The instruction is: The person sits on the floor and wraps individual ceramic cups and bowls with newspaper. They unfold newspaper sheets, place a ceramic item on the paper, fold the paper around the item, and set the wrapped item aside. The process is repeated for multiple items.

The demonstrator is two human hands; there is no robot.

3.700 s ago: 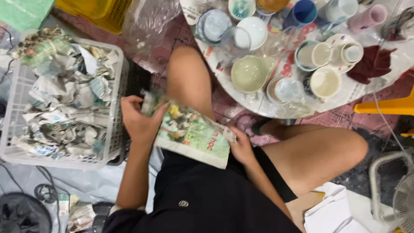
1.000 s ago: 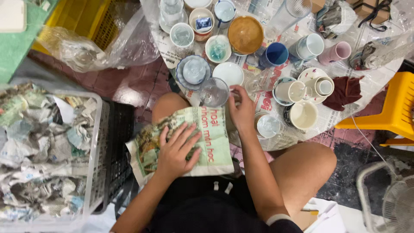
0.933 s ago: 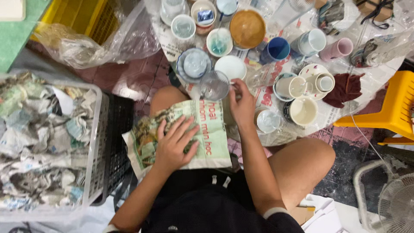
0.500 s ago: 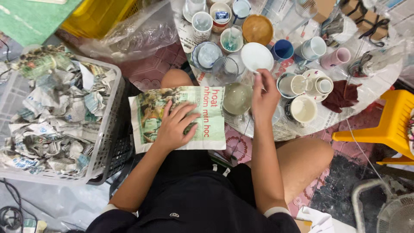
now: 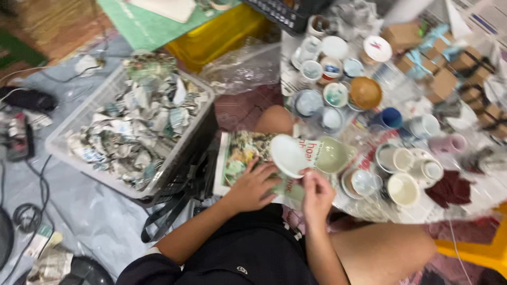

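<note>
A printed newspaper sheet (image 5: 238, 154) lies spread over my lap. My left hand (image 5: 252, 186) rests on it with fingers apart, its fingertips close to a white bowl (image 5: 288, 155). The bowl is tilted above the sheet, and my right hand (image 5: 317, 193) grips it by its lower rim. A pale green bowl (image 5: 331, 154) sits just right of it at the edge of the low round table (image 5: 422, 211).
A white plastic basket (image 5: 68, 158) full of crumpled newspaper stands at my left. Several cups, bowls and mugs crowd the table, including a brown bowl (image 5: 365, 92) and a blue mug (image 5: 391, 118). A yellow crate (image 5: 222, 37) and a clear plastic bag (image 5: 243, 68) lie behind. Cables trail on the floor at far left.
My right hand has pulled back from the table's crockery and brought the white bowl over the newspaper. My left hand has stayed on the sheet. The camera has swung.
</note>
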